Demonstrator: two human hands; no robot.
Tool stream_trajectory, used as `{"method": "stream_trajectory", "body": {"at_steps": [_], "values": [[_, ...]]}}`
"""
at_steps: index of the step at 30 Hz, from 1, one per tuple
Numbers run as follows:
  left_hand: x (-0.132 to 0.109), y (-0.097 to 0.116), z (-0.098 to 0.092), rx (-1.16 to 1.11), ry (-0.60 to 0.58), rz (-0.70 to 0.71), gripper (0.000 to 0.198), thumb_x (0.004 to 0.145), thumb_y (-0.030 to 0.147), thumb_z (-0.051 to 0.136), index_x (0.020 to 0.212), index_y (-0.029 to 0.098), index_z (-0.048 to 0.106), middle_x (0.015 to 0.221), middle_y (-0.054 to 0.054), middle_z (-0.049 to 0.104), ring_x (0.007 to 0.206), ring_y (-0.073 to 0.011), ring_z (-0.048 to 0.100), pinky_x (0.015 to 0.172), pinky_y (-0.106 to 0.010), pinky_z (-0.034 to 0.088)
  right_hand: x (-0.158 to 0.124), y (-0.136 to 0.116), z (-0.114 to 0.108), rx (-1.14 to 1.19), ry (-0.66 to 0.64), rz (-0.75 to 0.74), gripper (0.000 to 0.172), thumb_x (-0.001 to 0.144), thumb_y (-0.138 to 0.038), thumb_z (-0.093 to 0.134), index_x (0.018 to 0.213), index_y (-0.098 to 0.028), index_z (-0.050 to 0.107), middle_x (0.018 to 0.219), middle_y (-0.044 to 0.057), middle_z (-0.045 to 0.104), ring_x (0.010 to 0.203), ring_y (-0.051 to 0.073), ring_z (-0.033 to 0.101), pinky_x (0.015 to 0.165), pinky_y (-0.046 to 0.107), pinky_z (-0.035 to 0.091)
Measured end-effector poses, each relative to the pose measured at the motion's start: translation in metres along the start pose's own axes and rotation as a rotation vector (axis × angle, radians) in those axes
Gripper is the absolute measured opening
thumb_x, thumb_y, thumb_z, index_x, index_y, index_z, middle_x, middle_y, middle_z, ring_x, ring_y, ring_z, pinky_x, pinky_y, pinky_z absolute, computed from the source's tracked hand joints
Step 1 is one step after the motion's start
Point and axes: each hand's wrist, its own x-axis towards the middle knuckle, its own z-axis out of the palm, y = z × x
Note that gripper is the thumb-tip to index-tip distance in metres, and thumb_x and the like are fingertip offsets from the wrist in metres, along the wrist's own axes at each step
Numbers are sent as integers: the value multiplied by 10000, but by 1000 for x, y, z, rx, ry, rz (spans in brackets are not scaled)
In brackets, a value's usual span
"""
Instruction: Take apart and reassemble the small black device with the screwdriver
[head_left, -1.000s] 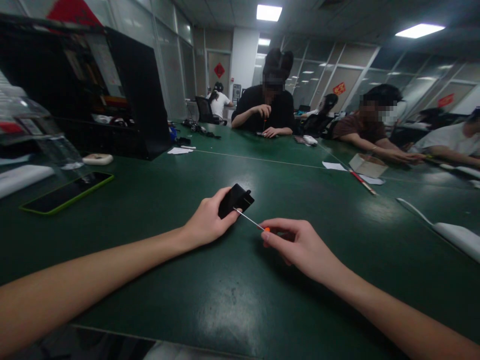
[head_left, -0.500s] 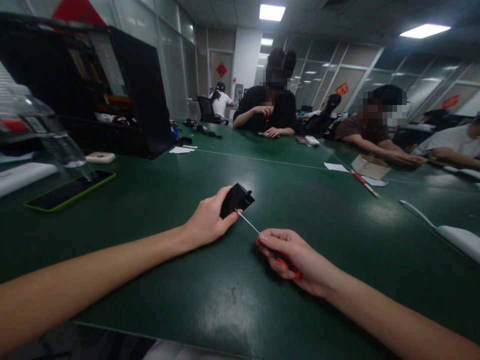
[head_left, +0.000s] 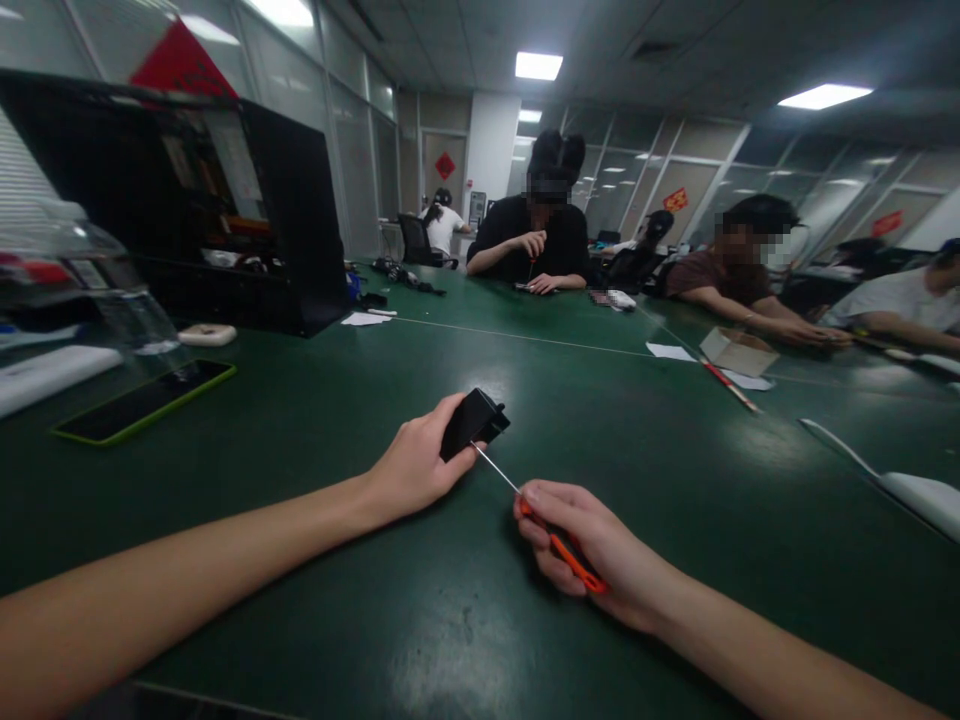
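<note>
A small black box-shaped part (head_left: 472,422) is gripped between the thumb and fingers of my left hand (head_left: 421,455), just above the green table (head_left: 315,590). My right hand (head_left: 581,545) is wrapped round the orange and black handle of a screwdriver (head_left: 576,562). Its thin metal shaft points up and left, and the tip meets the lower edge of the black part beside my left fingertips. Whether the tip sits in a screw or hole is too small to tell.
On the left are a phone (head_left: 150,400), a clear bottle (head_left: 124,285) and a large black open case (head_left: 289,215). Farther back are a small carton (head_left: 739,350), a red and white stick (head_left: 729,385) and papers. A white object (head_left: 926,495) lies right. People sit across the table.
The whole view has tilted up slightly, so the table and hands appear lower. More of the orange handle shows in my right hand. Both hands keep their holds.
</note>
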Motion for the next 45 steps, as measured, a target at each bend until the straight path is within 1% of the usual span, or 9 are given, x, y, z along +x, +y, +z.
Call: {"method": "stream_trajectory", "body": {"at_steps": [7,14,19,22,25,30,37,40,45], "values": [[0,0,-1,-6,-15,11,508,904,406,565,1330,173,416,1020,-108,678,828,-241,671,697,-326,496,1,-2,-3,-40,-47,71,293,874,-447,653,888,-221,467,568,-103,464,305,1,228,274,112,134],[0,2,-1,-29,-7,17,488,900,384,571,1312,165,425,1019,-106,673,827,-235,665,713,-328,498,1,-5,1,-53,18,86,382,911,-471,560,793,-109,592,643,15,577,384,8,355,315,108,223],[0,2,-1,-26,4,28,489,901,382,572,1315,176,416,1006,-97,669,812,-230,665,716,-329,501,0,0,1,-102,13,19,370,828,-485,684,749,-152,545,586,-49,544,313,11,385,296,125,252],[0,2,-2,-26,-2,40,486,903,381,570,1317,180,412,1020,-96,664,824,-228,664,724,-326,502,0,0,0,-103,5,37,380,839,-503,670,735,-168,521,535,-78,494,279,5,315,278,130,212],[-1,1,-1,-28,-9,39,484,902,378,573,1312,175,415,1005,-91,664,808,-222,660,716,-320,498,1,-1,0,-65,21,80,383,886,-518,601,792,-148,572,599,-50,533,309,-7,281,286,126,178],[-1,1,-1,-24,0,45,504,898,373,583,1321,161,410,1016,-95,661,799,-213,649,701,-307,488,2,-2,0,-57,28,63,416,924,-471,541,802,-84,632,615,11,581,365,7,381,355,128,292],[-1,2,-1,-23,4,55,480,898,367,584,1306,175,419,992,-79,656,783,-206,639,692,-297,475,1,0,-1,-108,50,36,384,799,-457,732,702,-181,483,516,-95,452,288,19,342,273,128,236],[-1,2,-1,-20,-1,64,484,897,371,584,1307,172,420,989,-80,657,782,-207,638,694,-298,473,1,-2,-1,-90,40,104,376,872,-512,628,753,-172,522,565,-72,493,294,0,269,264,121,182],[0,2,-1,-35,-4,41,488,900,375,578,1312,164,420,1000,-90,660,789,-209,641,694,-298,472,2,-2,-2,-23,27,119,409,982,-424,397,853,-108,621,613,2,558,345,14,341,314,123,256]]}}
